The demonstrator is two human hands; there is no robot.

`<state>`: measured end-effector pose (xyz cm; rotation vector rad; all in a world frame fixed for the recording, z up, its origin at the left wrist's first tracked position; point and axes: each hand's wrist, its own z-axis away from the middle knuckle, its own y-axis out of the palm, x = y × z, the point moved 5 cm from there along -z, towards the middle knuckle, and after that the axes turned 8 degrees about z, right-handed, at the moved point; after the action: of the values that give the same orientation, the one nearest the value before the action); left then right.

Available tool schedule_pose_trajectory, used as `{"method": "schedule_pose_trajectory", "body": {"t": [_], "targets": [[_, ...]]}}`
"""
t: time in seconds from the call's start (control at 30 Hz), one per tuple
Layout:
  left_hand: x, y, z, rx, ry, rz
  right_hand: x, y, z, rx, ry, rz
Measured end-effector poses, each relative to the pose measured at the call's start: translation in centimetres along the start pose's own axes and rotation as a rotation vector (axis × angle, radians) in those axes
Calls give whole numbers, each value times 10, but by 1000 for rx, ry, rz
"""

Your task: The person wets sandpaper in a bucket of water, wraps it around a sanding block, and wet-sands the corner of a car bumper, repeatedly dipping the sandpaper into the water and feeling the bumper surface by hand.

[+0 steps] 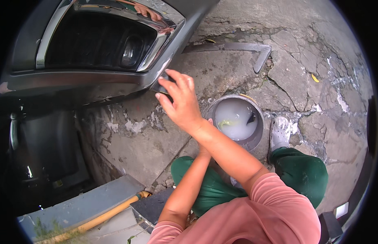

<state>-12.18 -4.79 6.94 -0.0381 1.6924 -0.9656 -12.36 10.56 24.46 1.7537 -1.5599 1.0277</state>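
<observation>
Right hand (178, 101) on car bumper (95, 79) (fingers spread), bucket (256, 138) of cloudy water beside

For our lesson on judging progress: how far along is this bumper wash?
Done: the bucket holds milky water. In hand: the right hand presses a dark pad on the grey bumper corner. Left: the bumper's lower edge looks smudged; the left hand is mostly hidden.
</observation>
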Motion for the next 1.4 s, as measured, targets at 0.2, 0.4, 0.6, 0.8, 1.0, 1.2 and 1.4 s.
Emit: {"method": "schedule_pose_trajectory", "body": {"t": [0.2,0.4,0.6,0.8,1.0,1.2,1.4], "targets": [[-147,-29,-73,118,592,-392,-64,-114,-67,-533,335,-238],[-244,11,-155,51,971,-740,-43,-129,-73,-640,463,-585],[-201,-25,-154,10,939,-1143,-45,-110,-70,-479,634,-824],[-168,-74,-127,18,859,-1086,-56,-118,-78,-376,589,-801],[-147,-27,-45,201,531,-581,-83,-134,-73,-224,677,-765],[-53,102,-1,921,65,-825,-89,-126,-61,22,801,-656],[11,109,2,943,-154,-652,-80,-102,-58,287,630,-273]]}}
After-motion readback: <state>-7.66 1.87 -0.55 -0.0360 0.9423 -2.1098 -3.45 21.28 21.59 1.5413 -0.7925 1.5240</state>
